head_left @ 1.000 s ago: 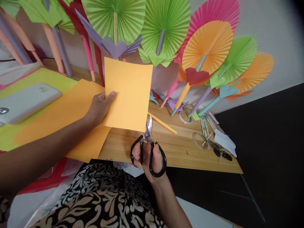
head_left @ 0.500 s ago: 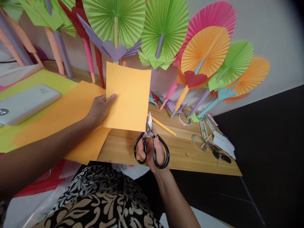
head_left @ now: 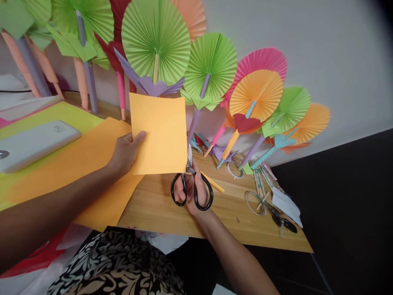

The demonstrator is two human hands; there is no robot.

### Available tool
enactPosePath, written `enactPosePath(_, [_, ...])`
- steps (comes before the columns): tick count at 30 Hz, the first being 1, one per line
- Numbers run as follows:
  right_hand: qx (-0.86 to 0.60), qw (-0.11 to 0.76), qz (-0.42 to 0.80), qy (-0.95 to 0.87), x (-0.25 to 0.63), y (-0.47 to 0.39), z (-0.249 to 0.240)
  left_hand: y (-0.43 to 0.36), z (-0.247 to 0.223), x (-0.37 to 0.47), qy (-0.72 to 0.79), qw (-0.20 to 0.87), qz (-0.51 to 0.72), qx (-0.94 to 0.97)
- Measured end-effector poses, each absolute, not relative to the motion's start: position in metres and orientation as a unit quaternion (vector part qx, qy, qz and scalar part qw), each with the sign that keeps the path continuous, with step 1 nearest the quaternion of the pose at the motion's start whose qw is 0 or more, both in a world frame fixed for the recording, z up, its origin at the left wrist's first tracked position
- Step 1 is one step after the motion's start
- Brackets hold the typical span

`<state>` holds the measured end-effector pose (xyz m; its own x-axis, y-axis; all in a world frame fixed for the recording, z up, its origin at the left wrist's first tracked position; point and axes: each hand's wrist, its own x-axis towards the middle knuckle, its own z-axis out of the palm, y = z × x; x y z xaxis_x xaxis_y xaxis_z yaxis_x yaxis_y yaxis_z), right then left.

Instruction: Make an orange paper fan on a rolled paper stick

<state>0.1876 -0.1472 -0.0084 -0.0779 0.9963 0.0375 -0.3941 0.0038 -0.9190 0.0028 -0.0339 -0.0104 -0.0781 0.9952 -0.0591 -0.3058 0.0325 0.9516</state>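
Observation:
My left hand (head_left: 126,150) pinches the left edge of an orange-yellow sheet of paper (head_left: 159,135), thumb on the front face. The sheet is held up above the table. My right hand (head_left: 193,188) has its fingers in the black handle loops of a pair of scissors (head_left: 189,166). The blades point upward at the sheet's lower right corner and right edge, with one blade partly hidden by the paper. A thin orange paper roll (head_left: 215,182) lies on the table behind the scissors.
Pleated paper fans (head_left: 155,45) on rolled stems lean along the wall. Larger orange sheets (head_left: 82,164) and a white device (head_left: 37,143) lie at left. Tape rings (head_left: 254,203), another pair of scissors (head_left: 279,215) and paper scraps (head_left: 224,151) lie on the wooden table (head_left: 172,217).
The camera view has shifted, so the fans and table appear lower. The sheet and scissors sit slightly further left in view. Both hands keep their holds.

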Motion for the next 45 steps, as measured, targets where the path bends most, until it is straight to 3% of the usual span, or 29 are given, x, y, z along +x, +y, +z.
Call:
enactPosePath(35, [-0.333,0.596,0.619,-0.388,0.196,-0.127,-0.02,-0.034,-0.003,0.009,0.526,0.5,0.565,0.393])
enactPosePath(45, [-0.351,0.569,0.628,-0.399,0.2,-0.121,-0.021,-0.025,-0.014,0.007,0.478,0.535,0.59,0.37])
